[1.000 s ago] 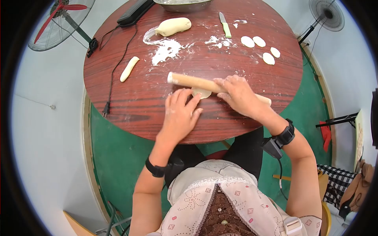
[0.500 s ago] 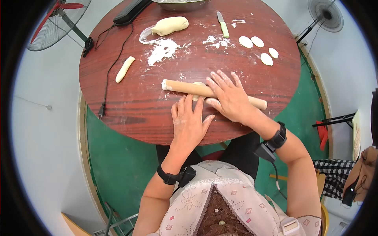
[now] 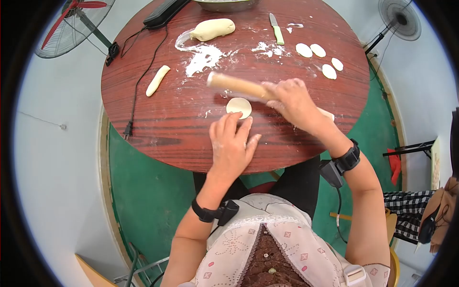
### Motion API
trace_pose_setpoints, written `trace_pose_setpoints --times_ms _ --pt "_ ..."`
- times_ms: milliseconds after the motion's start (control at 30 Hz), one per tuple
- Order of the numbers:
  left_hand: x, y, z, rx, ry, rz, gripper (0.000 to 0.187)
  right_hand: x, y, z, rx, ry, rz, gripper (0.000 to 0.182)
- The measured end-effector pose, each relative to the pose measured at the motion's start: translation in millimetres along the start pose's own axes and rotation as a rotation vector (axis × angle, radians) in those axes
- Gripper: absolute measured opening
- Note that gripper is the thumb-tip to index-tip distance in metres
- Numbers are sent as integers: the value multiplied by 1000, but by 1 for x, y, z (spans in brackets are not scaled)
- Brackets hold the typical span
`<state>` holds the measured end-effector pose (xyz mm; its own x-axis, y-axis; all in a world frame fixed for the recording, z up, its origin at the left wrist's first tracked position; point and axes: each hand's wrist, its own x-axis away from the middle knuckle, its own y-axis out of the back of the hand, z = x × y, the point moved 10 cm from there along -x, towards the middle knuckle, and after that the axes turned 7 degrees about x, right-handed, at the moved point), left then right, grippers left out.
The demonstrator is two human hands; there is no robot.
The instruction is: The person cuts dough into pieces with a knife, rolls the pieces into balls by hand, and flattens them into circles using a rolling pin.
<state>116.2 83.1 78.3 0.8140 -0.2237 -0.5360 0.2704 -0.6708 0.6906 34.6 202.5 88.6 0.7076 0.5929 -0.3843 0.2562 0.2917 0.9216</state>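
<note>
My right hand (image 3: 295,104) is wrapped round a wooden rolling pin (image 3: 239,86), whose far left part is smeared by motion. The pin is raised just beyond a flat, round dough wrapper (image 3: 238,108) on the tabletop. My left hand (image 3: 232,143) lies on the near side of that wrapper, fingers extended and thumb apart, fingertips at its lower edge. To the left lies a short dough roll (image 3: 158,81). A larger lump of dough (image 3: 213,29) rests farther back beside scattered white flour (image 3: 203,60).
Several small flat dough pieces (image 3: 304,50) lie at the right of the round table (image 3: 191,148). Behind them is a green-handled knife (image 3: 278,34). A black cable (image 3: 138,79) runs down the left side from a long black case (image 3: 165,13). A metal basin (image 3: 227,5) stands at the back.
The rolling pin has moved up and away off the wrapper, which now shows fully. My right hand has closed round the pin from lying flat; my left hand stays near the wrapper.
</note>
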Motion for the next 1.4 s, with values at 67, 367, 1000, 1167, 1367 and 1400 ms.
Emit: trace_pose_setpoints --times_ms 67,367,1000,1167,1367,1400 --pt "4 -8 2 -70 61 43 46 -2 -12 25 -45 72 86 42" --pt "1 -15 9 -103 99 75 55 -39 -45 -12 -29 -79 58 40" --pt "-1 -16 16 63 -35 275 53 7 -1 -6 -52 3 -24 49" --pt "0 -4 14 99 -69 180 48 17 -22 21 -40 -21 118 46" --pt "1 -2 11 17 -6 127 47 -3 -21 -12 181 -109 8 53" --pt "1 -4 11 -6 0 133 47 -4 -24 -13 163 -98 32 54"
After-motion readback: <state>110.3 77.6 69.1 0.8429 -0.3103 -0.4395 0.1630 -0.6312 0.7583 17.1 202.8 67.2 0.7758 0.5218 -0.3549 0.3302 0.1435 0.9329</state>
